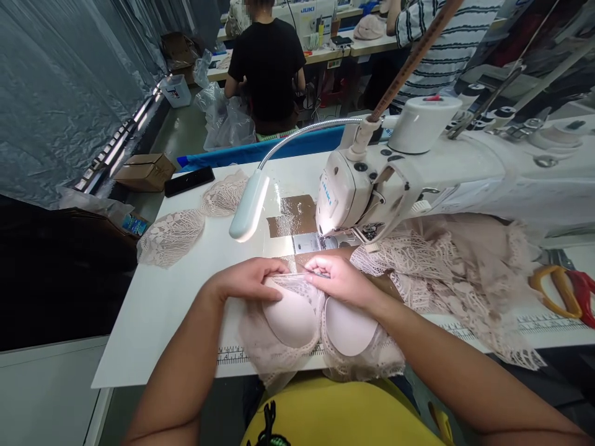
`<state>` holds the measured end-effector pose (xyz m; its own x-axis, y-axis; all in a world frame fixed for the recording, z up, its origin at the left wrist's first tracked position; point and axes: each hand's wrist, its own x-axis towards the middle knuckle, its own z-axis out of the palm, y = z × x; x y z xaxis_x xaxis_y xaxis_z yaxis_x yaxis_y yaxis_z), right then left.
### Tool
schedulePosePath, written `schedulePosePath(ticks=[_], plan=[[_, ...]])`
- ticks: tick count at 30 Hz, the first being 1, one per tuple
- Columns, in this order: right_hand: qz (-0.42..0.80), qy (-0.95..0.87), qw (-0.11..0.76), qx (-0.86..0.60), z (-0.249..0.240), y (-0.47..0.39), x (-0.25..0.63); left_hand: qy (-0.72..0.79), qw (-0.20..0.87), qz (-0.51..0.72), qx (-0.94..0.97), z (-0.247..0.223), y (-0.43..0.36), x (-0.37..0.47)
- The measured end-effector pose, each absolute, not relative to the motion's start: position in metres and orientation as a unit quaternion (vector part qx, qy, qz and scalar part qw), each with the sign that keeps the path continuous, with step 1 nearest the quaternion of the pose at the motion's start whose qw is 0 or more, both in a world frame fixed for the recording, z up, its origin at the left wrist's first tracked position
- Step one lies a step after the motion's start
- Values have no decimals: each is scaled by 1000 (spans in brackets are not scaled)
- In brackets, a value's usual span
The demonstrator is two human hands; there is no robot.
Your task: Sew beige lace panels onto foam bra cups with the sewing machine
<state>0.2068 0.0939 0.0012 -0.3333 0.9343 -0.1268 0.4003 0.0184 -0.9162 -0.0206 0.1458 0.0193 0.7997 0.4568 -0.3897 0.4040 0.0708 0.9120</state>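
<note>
A pale pink lace bra piece with two moulded cups (292, 319) lies at the table's front edge, over a printed ruler strip. My left hand (253, 280) pinches the upper edge of its left cup, thumb on top. Above the middle of the piece, my right hand (337, 279) is closed round a small, thin metal tool (320, 274), with its fingertips by the lace edge. Just beyond both hands is the needle area of a white sewing machine (341, 192), under a lit lamp (250, 207).
Lace pieces (174, 236) and a black phone (189, 182) lie at the left. More lace fabric (446, 260) is heaped at the right, beside orange-handled scissors (555, 291). A person in black (267, 68) sits beyond the table.
</note>
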Motion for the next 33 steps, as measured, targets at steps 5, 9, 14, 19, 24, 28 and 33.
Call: schedulePosePath(ticks=[5, 9, 14, 19, 24, 28, 33], plan=[[517, -716, 203, -423, 4, 94, 209, 384, 604, 32, 698, 27, 153, -44], [549, -653, 270, -447, -1, 93, 203, 362, 612, 99, 696, 28, 147, -34], [519, -655, 308, -455, -5, 90, 198, 377, 622, 140, 672, 22, 139, -18], [491, -666, 332, -452, -4, 88, 199, 397, 627, 145, 654, 12, 136, -8], [481, -665, 348, -454, -3, 89, 200, 394, 674, 148, 608, 10, 132, -2], [509, -635, 377, -444, -7, 91, 208, 392, 696, 150, 582, 14, 131, 0], [528, -637, 347, -441, -7, 92, 218, 399, 717, 178, 543, 16, 130, 0]])
